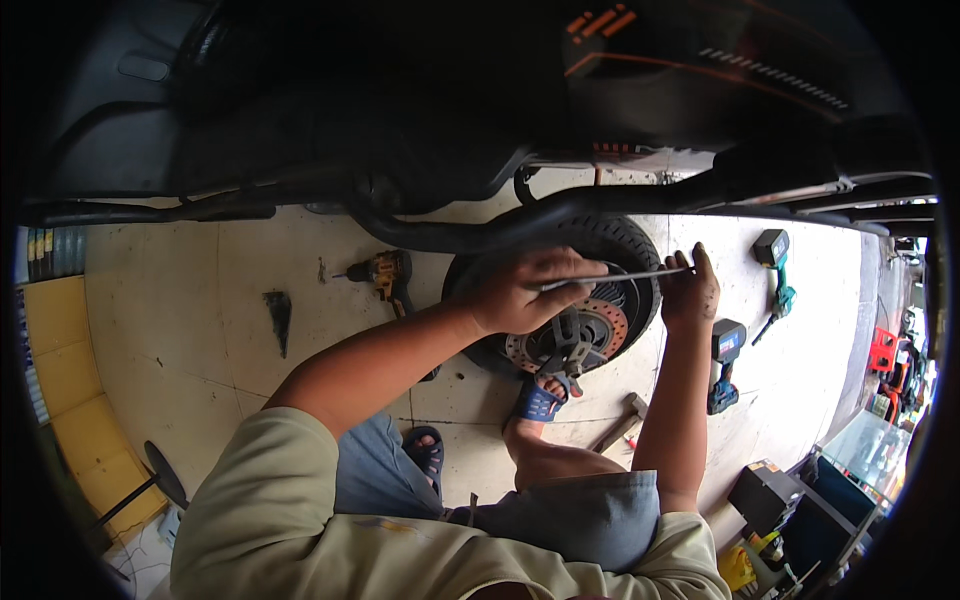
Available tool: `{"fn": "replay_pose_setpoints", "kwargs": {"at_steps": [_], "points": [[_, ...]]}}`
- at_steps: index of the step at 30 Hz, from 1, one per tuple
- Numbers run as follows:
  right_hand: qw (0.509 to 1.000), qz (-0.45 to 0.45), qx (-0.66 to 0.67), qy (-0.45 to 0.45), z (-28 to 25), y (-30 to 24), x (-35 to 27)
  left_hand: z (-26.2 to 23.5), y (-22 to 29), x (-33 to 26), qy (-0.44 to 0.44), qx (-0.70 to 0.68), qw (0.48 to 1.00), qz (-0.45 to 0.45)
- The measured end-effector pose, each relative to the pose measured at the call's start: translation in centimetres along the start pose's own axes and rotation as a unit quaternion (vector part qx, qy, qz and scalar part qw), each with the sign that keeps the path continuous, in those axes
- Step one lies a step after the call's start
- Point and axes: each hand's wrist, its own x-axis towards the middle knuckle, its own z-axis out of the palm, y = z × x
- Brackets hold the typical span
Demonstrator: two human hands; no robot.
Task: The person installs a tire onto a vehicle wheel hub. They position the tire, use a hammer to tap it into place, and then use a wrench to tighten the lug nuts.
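My left hand [540,288] is closed around one end of a thin metal rod [635,275]. The rod spans the gap to my right hand [691,288], whose fingers pinch its other end. Whether the rod has a tool tip is hidden by my fingers. Below both hands lies a wheel with a black tyre [625,238] and a perforated brake disc [612,313]. Over the disc there is a dark metal part [570,340], close to my sandalled foot [543,398]. The black body of a scooter-like vehicle [400,90] fills the space beyond my hands.
A black tube [440,235] crosses just beyond my left hand. On the floor are a yellow-black cordless drill [388,272], a teal power tool [780,285], a blue power tool [723,370] and a hammer [622,420]. A dark box [765,497] stands at lower right.
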Motion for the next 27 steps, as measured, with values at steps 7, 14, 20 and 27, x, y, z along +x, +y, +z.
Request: {"fn": "replay_pose_setpoints", "kwargs": {"at_steps": [7, 14, 20, 27], "points": [[0.749, -0.252, -0.474, -0.388, 5.5, -4.7, -11.0, 1.8, 5.6, 5.7, -0.050, 0.226, 0.964, 0.131], [0.935, -0.164, 0.193, -0.250, 1.4, -6.7, -2.6, -3.1, 0.2, 0.7, -0.028, 0.264, 0.964, -0.035], [0.971, -0.077, 0.167, -0.153, 5.0, -1.1, -0.7, -3.3, -7.0, -3.1, 0.083, 0.217, 0.940, -0.250], [0.963, -0.044, 0.069, -0.258, 7.9, -2.9, 1.1, -3.0, -6.7, -3.3, 0.063, 0.277, 0.920, -0.271]]}}
